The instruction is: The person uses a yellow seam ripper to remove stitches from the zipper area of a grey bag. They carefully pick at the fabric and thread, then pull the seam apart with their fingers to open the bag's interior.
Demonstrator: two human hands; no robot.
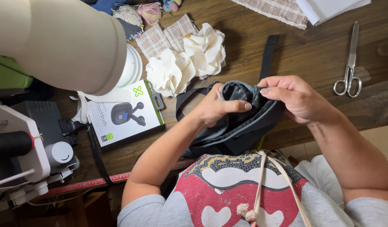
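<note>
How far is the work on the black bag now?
Done: the zipper already sits along the black bag. In hand: the left hand grips the bag's open end, and the right hand pinches the slider at the top. Left: the mouth gapes open; the scissors lie apart on the table.

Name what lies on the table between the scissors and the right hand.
Nothing: the head view shows only bare wooden table between the scissors and the right hand.
</note>
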